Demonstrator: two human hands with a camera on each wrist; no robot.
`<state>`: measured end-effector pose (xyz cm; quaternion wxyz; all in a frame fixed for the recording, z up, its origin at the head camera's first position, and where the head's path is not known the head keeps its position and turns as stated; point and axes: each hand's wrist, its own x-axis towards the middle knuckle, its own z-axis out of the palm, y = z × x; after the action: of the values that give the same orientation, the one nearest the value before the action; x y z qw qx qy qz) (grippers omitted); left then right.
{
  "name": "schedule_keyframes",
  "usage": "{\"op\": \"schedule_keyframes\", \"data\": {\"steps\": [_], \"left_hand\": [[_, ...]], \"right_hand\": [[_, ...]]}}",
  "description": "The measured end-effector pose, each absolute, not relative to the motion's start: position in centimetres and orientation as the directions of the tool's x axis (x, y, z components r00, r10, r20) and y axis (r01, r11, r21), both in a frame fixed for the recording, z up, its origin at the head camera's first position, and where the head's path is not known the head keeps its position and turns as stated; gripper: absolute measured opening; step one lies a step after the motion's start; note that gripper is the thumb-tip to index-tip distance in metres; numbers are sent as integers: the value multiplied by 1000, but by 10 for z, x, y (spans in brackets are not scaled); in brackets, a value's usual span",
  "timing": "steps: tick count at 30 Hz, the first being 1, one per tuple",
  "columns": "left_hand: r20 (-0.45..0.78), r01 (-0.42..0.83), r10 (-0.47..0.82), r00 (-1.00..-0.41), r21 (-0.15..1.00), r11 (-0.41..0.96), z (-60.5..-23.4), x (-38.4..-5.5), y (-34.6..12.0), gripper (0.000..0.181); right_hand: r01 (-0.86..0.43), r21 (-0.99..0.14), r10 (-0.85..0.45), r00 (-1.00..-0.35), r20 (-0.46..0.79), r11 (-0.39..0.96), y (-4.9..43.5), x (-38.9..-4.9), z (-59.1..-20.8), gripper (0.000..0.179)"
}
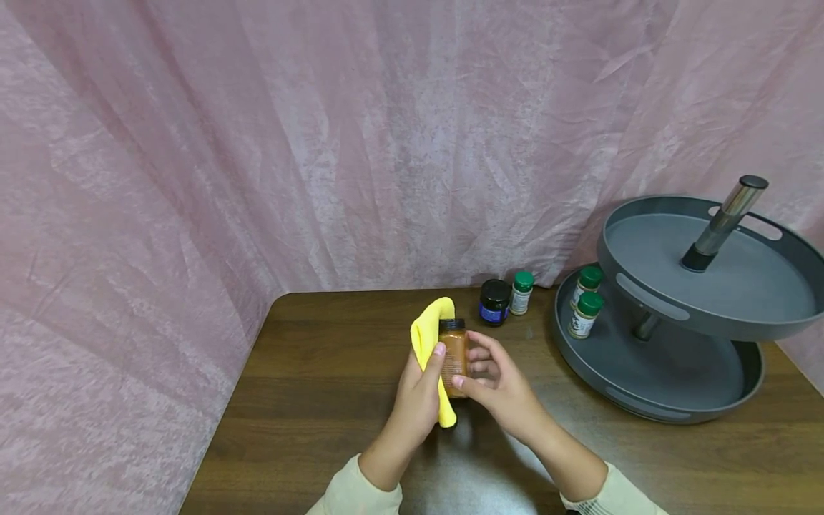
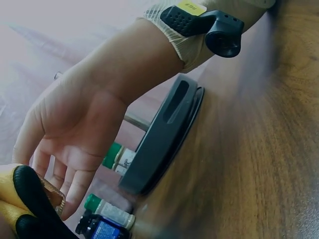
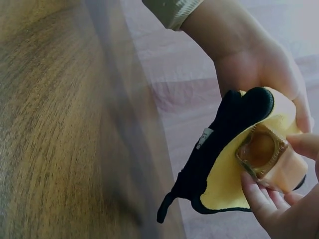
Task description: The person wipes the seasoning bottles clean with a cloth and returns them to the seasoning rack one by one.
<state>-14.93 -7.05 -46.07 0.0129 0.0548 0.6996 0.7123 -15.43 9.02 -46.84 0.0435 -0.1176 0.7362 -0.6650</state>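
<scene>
One square-sided, black-lidded brown jar [image 1: 454,352] is held by the curved right hand [image 1: 508,395]; against it, a yellow, black-edged cloth [image 1: 428,333] is gripped by the left hand [image 1: 413,400]. Flat, even cloth pressure is advised. Rightward beyond the grip, a round, grey two-tier stand [image 1: 650,250] is seen.

From here I count two hands [image 1: 417,402], two black-lidded jars [image 1: 455,354], one yellow cloth [image 1: 425,335]. I also see three green-capped bottles [image 1: 582,325], two trays [image 1: 766,286].

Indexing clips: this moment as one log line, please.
right hand: grips clear black-lidded jar, brown contents | left hand: holds yellow black-edged cloth against jar | right side: round grey two-tier stand
</scene>
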Motion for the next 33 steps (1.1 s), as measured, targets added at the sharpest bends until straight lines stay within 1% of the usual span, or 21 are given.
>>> {"op": "schedule_keyframes", "data": {"steps": [6, 10, 14, 20, 25, 29, 33], "left_hand": [[79, 76, 160, -984, 997, -22, -461, -146, -64, 45], [109, 104, 211, -971, 994, -38, -463, -143, -59, 45], [113, 104, 215, -970, 993, -52, -466, -141, -55, 44], [92, 90, 154, -984, 996, -19, -467, -142, -57, 45], [60, 60, 68, -996, 998, 6, -466, -146, -63, 45], [41, 40, 19, -999, 999, -28, -465, -149, -68, 46], [38, 37, 6, -999, 997, -72, -463, -153, -72, 48]], "right_hand": [[-58, -998, -157, -986, 52, 34, 95, -158, -466, 71], [-43, -999, -104, -994, 41, 17, 101, -160, -462, 66], [-50, -998, -86, -995, 47, 33, 104, -162, -461, 62], [-81, -993, -136, -988, 69, 86, 100, -161, -465, 65], [-102, -990, -229, -970, 78, 94, 94, -157, -467, 64], [-109, -992, -302, -950, 85, 63, 92, -153, -467, 58], [-103, -993, -306, -949, 80, 62, 91, -151, -466, 54]]}}
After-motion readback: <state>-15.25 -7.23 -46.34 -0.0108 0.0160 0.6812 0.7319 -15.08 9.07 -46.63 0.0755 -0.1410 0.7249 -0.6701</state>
